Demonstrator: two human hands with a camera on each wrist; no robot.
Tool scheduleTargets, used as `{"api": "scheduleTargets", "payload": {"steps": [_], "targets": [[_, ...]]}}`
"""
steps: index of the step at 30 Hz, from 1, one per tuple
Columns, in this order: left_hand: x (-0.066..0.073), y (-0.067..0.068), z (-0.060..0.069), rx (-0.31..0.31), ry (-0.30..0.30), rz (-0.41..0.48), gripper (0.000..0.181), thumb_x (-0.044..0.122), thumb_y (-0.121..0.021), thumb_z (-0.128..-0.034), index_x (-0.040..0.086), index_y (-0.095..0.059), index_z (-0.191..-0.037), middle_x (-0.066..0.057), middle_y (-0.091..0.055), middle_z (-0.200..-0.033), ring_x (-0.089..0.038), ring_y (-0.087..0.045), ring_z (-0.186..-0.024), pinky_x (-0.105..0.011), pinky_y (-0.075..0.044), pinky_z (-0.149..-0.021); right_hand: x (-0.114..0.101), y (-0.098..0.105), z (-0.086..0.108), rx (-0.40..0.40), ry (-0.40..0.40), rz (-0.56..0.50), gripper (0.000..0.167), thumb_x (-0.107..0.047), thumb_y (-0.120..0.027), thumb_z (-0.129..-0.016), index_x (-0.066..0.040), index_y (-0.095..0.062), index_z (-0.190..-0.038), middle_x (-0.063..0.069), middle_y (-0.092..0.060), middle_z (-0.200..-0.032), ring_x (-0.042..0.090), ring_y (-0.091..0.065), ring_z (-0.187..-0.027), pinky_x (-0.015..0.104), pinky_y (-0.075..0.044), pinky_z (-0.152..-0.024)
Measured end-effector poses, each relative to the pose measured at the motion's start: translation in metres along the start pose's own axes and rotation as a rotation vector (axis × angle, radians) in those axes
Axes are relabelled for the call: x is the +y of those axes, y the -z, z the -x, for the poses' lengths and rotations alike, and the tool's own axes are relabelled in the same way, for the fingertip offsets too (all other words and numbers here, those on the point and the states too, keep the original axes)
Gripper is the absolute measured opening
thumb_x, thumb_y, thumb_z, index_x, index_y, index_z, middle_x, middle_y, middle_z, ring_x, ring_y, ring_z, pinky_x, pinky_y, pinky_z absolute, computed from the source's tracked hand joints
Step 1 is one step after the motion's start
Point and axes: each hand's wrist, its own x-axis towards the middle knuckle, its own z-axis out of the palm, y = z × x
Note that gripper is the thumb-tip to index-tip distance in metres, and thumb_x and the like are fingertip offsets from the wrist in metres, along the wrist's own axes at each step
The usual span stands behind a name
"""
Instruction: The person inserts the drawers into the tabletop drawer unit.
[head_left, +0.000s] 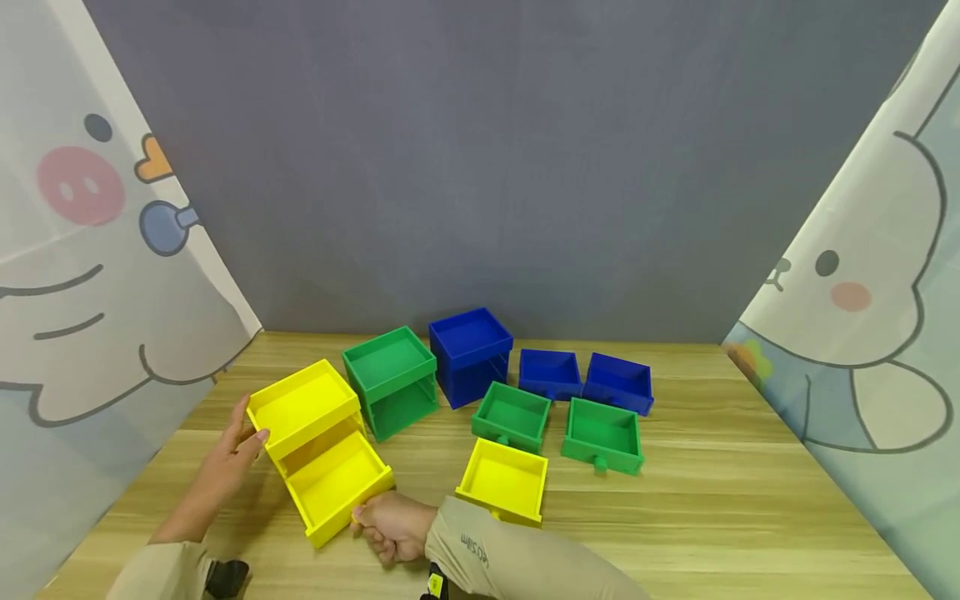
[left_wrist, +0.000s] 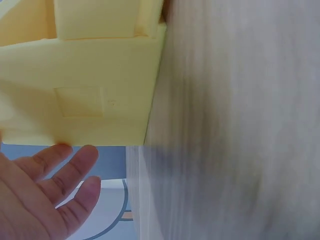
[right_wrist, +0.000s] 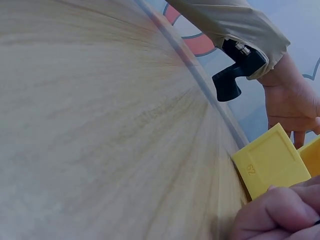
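My left hand (head_left: 222,468) steadies the left side of a yellow toy cabinet (head_left: 302,407), thumb near its front and fingers toward the back. The left wrist view shows spread fingertips (left_wrist: 88,152) at the cabinet's edge. A yellow drawer (head_left: 336,477) juts from the cabinet's lower opening. At its front, my right hand (head_left: 397,527) pinches the small knob (head_left: 356,521), which the fingers mostly cover. The drawer's front panel (right_wrist: 270,162) appears beside the curled right fingers in the right wrist view. Another yellow drawer (head_left: 504,479) lies on the table, right of that hand.
Behind the yellow cabinet stand a green cabinet (head_left: 390,362) and a blue cabinet (head_left: 471,337), both with open fronts. Two green drawers (head_left: 512,414) and two blue drawers (head_left: 550,372) lie to their right on the wooden table (head_left: 750,517). A grey wall (head_left: 487,167) closes the back.
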Motion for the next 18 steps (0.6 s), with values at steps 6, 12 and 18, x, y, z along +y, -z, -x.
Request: {"api": "scheduleTargets", "payload": {"steps": [6, 12, 18], "targets": [[-0.0002, 0.0010, 0.0003, -0.015, -0.011, 0.035, 0.072, 0.031, -0.032, -0.1057, 0.015, 0.024, -0.148, -0.044, 0.000, -0.147, -0.062, -0.028, -0.124, -0.071, -0.028, -0.094, -0.0005, -0.0005, 0.0005, 0.007, 0.015, -0.017, 0.027, -0.013, -0.038, -0.103, -0.011, -0.049, -0.078, -0.006, -0.027, -0.051, 0.005, -0.019, -0.044, 0.018, -0.016, -0.045], [-0.0007, 0.0004, 0.0009, 0.001, -0.010, 0.016, 0.072, 0.032, -0.032, -0.1057, 0.013, 0.022, -0.148, -0.043, -0.001, -0.147, -0.062, -0.035, -0.120, -0.071, -0.030, -0.093, -0.0025, 0.0033, -0.0030, -0.002, 0.018, -0.030, 0.027, -0.014, -0.038, -0.104, -0.012, -0.048, -0.079, -0.007, -0.027, -0.052, 0.004, -0.019, -0.044, 0.018, -0.015, -0.046], [-0.0005, -0.0004, 0.0009, 0.011, -0.022, 0.020, 0.072, 0.031, -0.033, -0.1056, 0.013, 0.021, -0.149, -0.044, -0.003, -0.146, -0.062, -0.036, -0.119, -0.070, -0.031, -0.092, -0.0043, 0.0060, -0.0029, -0.022, 0.028, -0.035, 0.028, -0.016, -0.036, -0.105, -0.013, -0.047, -0.079, -0.008, -0.027, -0.051, 0.003, -0.020, -0.043, 0.017, -0.015, -0.046]]}}
